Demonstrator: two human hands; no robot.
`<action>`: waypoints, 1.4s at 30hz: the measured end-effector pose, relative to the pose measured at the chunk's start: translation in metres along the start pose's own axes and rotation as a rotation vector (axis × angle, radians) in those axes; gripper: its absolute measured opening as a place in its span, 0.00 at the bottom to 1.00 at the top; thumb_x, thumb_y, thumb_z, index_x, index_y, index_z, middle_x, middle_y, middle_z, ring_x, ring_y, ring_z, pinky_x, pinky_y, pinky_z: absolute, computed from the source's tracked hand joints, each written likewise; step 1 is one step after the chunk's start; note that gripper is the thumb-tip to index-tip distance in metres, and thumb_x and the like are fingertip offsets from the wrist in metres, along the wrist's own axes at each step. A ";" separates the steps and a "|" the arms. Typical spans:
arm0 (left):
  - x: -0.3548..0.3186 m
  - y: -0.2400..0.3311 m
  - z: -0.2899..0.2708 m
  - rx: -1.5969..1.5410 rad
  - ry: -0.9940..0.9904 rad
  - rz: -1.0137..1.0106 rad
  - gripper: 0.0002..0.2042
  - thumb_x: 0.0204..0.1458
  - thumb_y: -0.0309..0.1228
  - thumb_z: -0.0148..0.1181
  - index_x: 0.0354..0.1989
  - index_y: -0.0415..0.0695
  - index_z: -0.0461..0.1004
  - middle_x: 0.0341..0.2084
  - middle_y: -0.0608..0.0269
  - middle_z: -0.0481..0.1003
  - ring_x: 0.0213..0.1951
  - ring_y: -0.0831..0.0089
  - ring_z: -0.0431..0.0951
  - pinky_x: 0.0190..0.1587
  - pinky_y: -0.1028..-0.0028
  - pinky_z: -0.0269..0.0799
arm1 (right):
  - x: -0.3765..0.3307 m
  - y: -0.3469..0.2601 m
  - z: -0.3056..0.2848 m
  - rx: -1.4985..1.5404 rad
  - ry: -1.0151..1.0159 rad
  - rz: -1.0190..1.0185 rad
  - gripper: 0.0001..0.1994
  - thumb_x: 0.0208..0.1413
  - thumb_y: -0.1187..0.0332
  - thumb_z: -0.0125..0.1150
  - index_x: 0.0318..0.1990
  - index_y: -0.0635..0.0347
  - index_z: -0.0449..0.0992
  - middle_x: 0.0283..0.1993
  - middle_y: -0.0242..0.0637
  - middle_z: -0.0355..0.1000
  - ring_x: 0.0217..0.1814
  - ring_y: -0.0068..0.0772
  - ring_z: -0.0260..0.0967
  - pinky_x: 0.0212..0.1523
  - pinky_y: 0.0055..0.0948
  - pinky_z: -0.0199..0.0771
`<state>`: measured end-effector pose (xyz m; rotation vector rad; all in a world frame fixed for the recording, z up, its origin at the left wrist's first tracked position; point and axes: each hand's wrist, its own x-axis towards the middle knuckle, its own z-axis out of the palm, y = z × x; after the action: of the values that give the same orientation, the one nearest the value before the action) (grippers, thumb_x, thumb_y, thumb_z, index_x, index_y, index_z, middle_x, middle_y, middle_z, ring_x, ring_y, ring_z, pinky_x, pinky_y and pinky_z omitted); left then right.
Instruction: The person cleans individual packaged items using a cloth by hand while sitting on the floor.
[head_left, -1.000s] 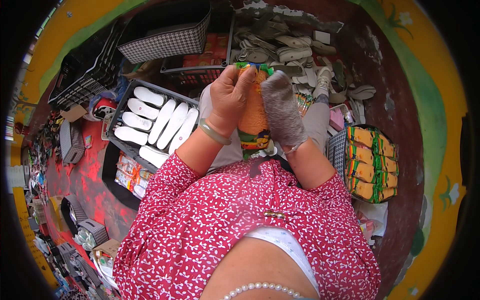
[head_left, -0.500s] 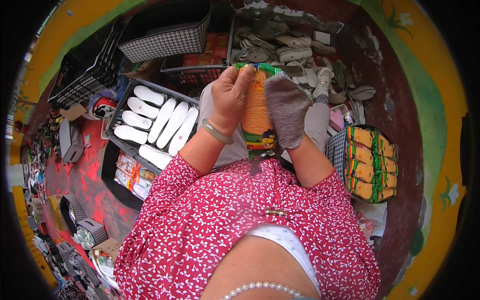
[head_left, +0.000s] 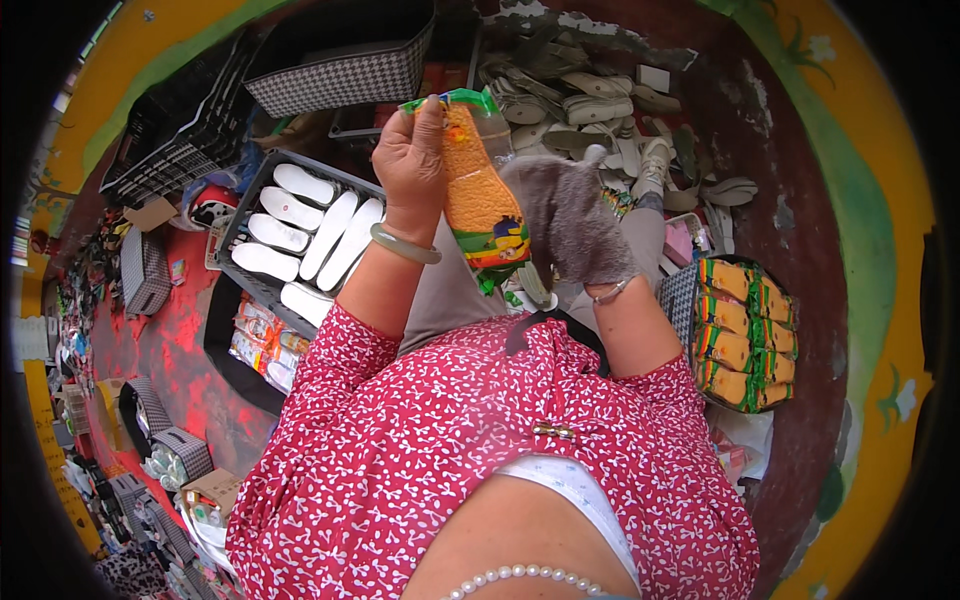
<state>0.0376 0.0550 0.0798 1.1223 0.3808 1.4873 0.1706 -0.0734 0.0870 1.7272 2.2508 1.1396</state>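
Observation:
My left hand is closed on the top edge of a clear bag with green and yellow printing, which holds an orange fleecy insole. The packet hangs tilted, its printed lower end toward my lap. A fuzzy grey cloth mitt covers my right hand down to the wrist, so its fingers are hidden. The mitt is just right of the packet, and I cannot tell whether the two touch.
At left stands a grey crate of white insoles. A houndstooth basket holds several packed orange insoles at right. Loose insoles pile up ahead, with another houndstooth basket and black crates at far left.
My left hand has moved left and up with the packet, which now tilts. My mitted right hand has come away from the packet's upper edge, dropping slightly and bending.

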 end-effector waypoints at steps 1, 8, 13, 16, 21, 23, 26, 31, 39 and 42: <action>-0.002 -0.002 0.005 -0.002 0.005 -0.003 0.09 0.55 0.32 0.55 0.33 0.37 0.73 0.25 0.71 0.73 0.27 0.88 0.69 0.30 0.87 0.66 | 0.008 -0.001 -0.008 0.224 0.164 0.011 0.17 0.48 0.64 0.47 0.46 0.59 0.63 0.39 0.40 0.63 0.40 0.36 0.65 0.47 0.61 0.57; -0.008 -0.018 0.009 -0.034 -0.018 -0.025 0.09 0.55 0.32 0.55 0.33 0.37 0.73 0.25 0.72 0.72 0.27 0.89 0.67 0.31 0.87 0.64 | 0.017 -0.035 -0.011 0.353 -0.359 0.413 0.18 0.41 0.73 0.54 0.44 0.62 0.68 0.42 0.46 0.66 0.41 0.43 0.68 0.37 0.38 0.68; -0.008 -0.033 -0.002 0.054 0.050 -0.038 0.10 0.56 0.33 0.54 0.30 0.38 0.73 0.24 0.73 0.72 0.27 0.90 0.66 0.29 0.87 0.64 | 0.010 -0.029 -0.009 0.422 -0.098 0.306 0.12 0.42 0.71 0.54 0.38 0.61 0.69 0.37 0.43 0.68 0.36 0.41 0.69 0.32 0.34 0.68; 0.003 -0.040 -0.013 0.111 0.133 -0.011 0.12 0.56 0.34 0.54 0.28 0.38 0.73 0.22 0.73 0.72 0.25 0.90 0.66 0.28 0.86 0.64 | 0.011 -0.029 -0.003 0.641 -0.159 0.212 0.11 0.42 0.71 0.55 0.36 0.61 0.69 0.37 0.44 0.68 0.38 0.43 0.70 0.34 0.36 0.69; 0.014 -0.050 -0.025 0.220 0.253 0.050 0.13 0.56 0.35 0.55 0.27 0.37 0.72 0.21 0.71 0.73 0.24 0.88 0.68 0.26 0.85 0.66 | 0.010 -0.034 0.008 0.788 -0.095 0.166 0.14 0.38 0.71 0.58 0.37 0.63 0.70 0.37 0.46 0.69 0.40 0.48 0.70 0.37 0.39 0.71; 0.017 -0.049 -0.026 0.231 0.258 0.080 0.12 0.56 0.35 0.54 0.28 0.37 0.72 0.22 0.71 0.73 0.24 0.88 0.68 0.27 0.85 0.66 | 0.007 -0.039 0.030 0.934 0.143 0.153 0.11 0.41 0.71 0.55 0.36 0.62 0.72 0.37 0.44 0.70 0.40 0.46 0.70 0.38 0.38 0.71; 0.019 -0.048 -0.026 0.221 0.283 0.100 0.12 0.56 0.35 0.54 0.28 0.37 0.72 0.22 0.70 0.73 0.24 0.87 0.68 0.27 0.85 0.67 | 0.009 -0.034 0.027 1.094 0.217 0.126 0.12 0.41 0.69 0.57 0.36 0.61 0.73 0.37 0.44 0.70 0.40 0.47 0.69 0.39 0.38 0.70; 0.021 -0.051 -0.029 0.208 0.300 0.093 0.13 0.56 0.36 0.54 0.28 0.37 0.72 0.22 0.69 0.73 0.24 0.87 0.69 0.27 0.84 0.67 | 0.008 -0.034 0.011 0.999 0.236 0.156 0.17 0.35 0.68 0.62 0.36 0.62 0.73 0.38 0.45 0.70 0.39 0.49 0.68 0.38 0.39 0.69; 0.021 -0.055 -0.042 0.098 0.327 0.031 0.13 0.56 0.35 0.54 0.28 0.37 0.72 0.22 0.68 0.74 0.24 0.85 0.69 0.27 0.83 0.67 | 0.000 -0.038 0.006 0.914 0.082 0.161 0.16 0.38 0.68 0.58 0.39 0.59 0.73 0.40 0.43 0.70 0.43 0.47 0.68 0.42 0.43 0.66; 0.022 -0.055 -0.048 0.034 0.329 -0.006 0.12 0.55 0.35 0.54 0.29 0.36 0.71 0.23 0.67 0.74 0.25 0.84 0.71 0.28 0.83 0.68 | -0.001 -0.035 0.005 0.859 0.161 0.141 0.15 0.39 0.67 0.58 0.38 0.59 0.73 0.39 0.42 0.70 0.42 0.46 0.68 0.41 0.41 0.67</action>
<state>0.0343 0.1064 0.0239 0.8999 0.6373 1.6688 0.1453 -0.0742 0.0619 2.1189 3.0281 0.3006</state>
